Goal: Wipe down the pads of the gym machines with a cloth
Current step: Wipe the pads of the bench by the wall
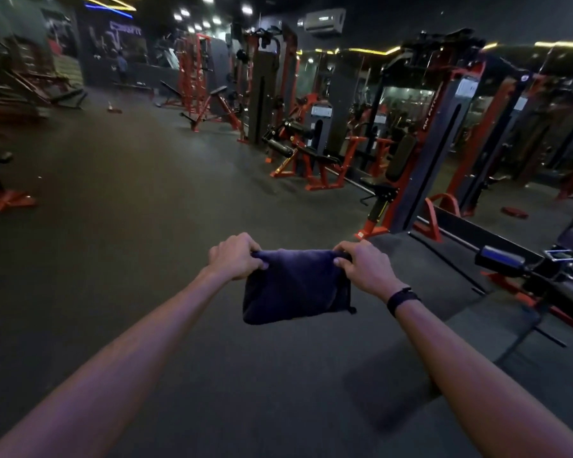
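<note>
A dim gym with dark rubber floor point(119, 200) and red steel machines point(315, 160); in front, a folded dark blue cloth point(295, 287), soft and fuzzy, hangs as a rectangle, its top corners pinched by the left hand point(237, 256) and right hand point(366, 267)

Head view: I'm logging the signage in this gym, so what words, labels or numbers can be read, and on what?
"CROSSFIT": glowing sign on the far wall, blurred, so the reading is likely, not sure.
Vertical white lettering on the near machine's column: too blurred to read.
White placard on that machine: too small to read.
White label on the mid-row machine: unreadable.
Cloth: no text.
</note>
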